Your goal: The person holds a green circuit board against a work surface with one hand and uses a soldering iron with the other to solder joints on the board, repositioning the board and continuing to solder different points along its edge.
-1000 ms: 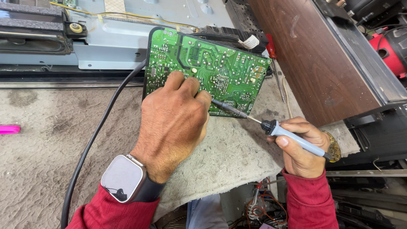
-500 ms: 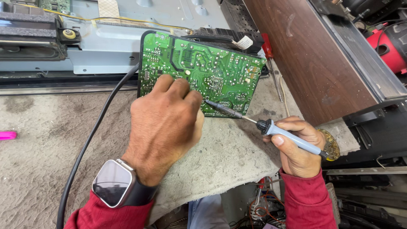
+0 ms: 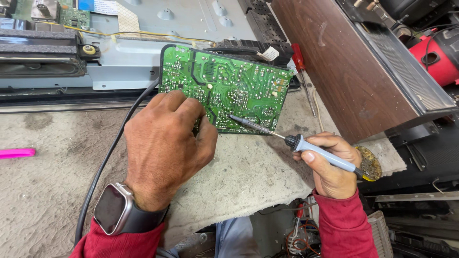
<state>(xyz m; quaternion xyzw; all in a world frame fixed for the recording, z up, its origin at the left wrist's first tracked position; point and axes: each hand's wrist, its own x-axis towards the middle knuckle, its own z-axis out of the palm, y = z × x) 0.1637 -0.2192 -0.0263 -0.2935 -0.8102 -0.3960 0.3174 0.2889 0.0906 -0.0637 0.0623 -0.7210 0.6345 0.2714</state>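
A green circuit board lies solder side up on a worn grey mat. My left hand, a smartwatch on its wrist, rests on the board's lower left corner with fingers curled; whether it pinches anything is hidden. My right hand grips a soldering iron with a light blue handle. The iron's metal tip touches the board near its lower edge, just right of my left fingertips.
A black cable runs from the board down the left. A pink object lies at the far left. A grey metal chassis sits behind, a red-handled screwdriver and brown panel to the right.
The view has shifted so the board and both hands sit a little lower and left. The iron's tip stays on the board's lower edge beside my left fingers.
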